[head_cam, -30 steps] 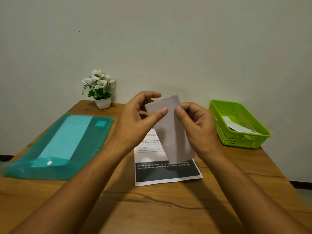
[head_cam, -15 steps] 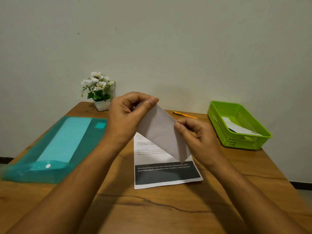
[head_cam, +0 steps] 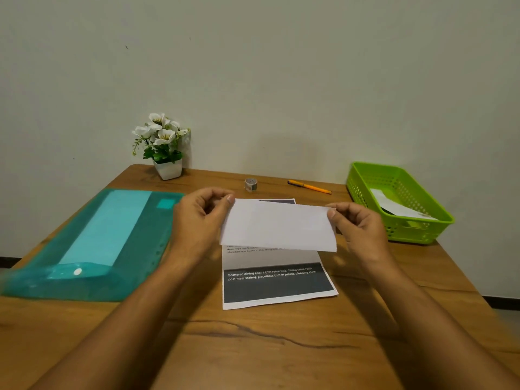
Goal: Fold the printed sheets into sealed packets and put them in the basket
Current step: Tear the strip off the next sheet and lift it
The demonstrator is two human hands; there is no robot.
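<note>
I hold the packet (head_cam: 278, 226) level between both hands, above the sheet (head_cam: 277, 280) on the surface (head_cam: 253, 347). My left hand (head_cam: 201, 218) pinches its upper left corner and my right hand (head_cam: 357, 226) pinches the upper right. The basket (head_cam: 408, 232) sits just right of my right hand.

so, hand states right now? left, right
Left hand: pinching the left end of the folded sheet.
Right hand: pinching the sheet's right end, held above the table.
</note>
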